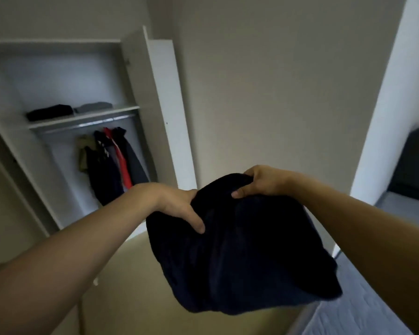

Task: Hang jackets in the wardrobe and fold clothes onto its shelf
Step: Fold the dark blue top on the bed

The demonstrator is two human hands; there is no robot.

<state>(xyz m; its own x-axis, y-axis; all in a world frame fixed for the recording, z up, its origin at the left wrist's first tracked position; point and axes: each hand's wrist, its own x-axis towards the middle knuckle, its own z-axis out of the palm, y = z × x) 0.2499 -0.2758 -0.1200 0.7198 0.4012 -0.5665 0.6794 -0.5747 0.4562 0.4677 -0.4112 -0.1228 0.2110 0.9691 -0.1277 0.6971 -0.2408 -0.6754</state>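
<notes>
left hand [179, 206] fingers curled gripping dark garment [240, 250], right hand [259, 181] pinching its top edge w/ thumb

Two hands, one garment, one open wardrobe

Counted: two hands, left [179, 206] and right [264, 181], both gripping one dark garment [240, 250]. One wardrobe [10, 97] with one shelf [87, 117] and one rail [82, 125]. On the shelf, two folded piles: one black [50, 112], one grey [93, 108]. On the rail, about four hanging jackets [111, 163], one olive, one red-striped and two or so dark; the blur and overlap keep the tally uncertain. One door [172, 112] stands open, and one dark chair [414, 165] is partly in view at the right edge.
</notes>
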